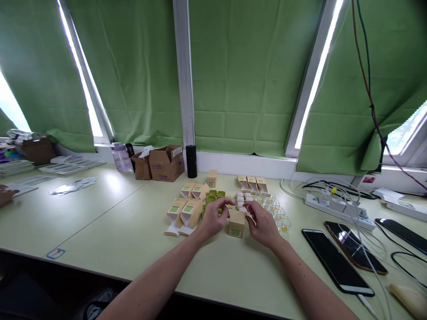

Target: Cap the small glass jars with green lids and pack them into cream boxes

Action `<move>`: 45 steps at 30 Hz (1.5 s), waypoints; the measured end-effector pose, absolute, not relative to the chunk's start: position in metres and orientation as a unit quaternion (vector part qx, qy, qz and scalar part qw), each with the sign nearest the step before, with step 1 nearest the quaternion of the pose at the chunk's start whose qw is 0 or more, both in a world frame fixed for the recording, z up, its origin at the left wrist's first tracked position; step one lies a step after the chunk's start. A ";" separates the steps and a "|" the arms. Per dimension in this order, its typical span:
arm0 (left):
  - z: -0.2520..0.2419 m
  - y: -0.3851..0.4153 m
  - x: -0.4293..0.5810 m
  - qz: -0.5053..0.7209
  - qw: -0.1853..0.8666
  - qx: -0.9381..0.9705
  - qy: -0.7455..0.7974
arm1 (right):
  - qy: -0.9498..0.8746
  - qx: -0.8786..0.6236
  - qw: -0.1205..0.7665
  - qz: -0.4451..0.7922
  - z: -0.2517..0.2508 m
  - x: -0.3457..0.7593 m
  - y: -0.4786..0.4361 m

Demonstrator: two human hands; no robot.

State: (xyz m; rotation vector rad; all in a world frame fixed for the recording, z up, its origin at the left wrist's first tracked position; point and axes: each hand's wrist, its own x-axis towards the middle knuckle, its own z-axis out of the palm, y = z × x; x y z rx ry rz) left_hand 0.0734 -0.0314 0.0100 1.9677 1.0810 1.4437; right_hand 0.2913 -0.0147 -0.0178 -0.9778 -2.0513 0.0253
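My left hand (215, 217) and my right hand (262, 222) are held close together over a small tan carton (236, 224) that stands upright on the pale green table (110, 226). Both hands have curled, pinching fingers just above the carton's top; what they pinch is too small to make out. Left of the hands lie several open tan cartons (183, 215) with green labels. Behind the hands sit green cups (215, 196), small white pieces (243, 198) and clear cups with yellow centres (278, 212).
Two phones (336, 261) lie at the right beside a power strip (333, 205) with tangled cables. A brown cardboard box (166, 163), a black cylinder (191, 161) and a bottle (120, 156) stand by the window sill. Another person's hand (6, 194) shows at the far left edge.
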 end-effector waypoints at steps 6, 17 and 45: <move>0.007 -0.027 0.072 0.538 0.186 0.711 0.412 | -0.769 -0.465 0.438 -0.031 -0.020 0.292 -0.010; 0.020 -0.040 0.073 0.395 0.020 0.838 0.376 | -0.739 -0.507 0.442 -0.040 -0.018 0.290 -0.013; 0.119 0.083 0.062 0.133 -0.065 0.837 0.527 | -0.737 -0.476 0.477 -0.050 -0.012 0.278 -0.024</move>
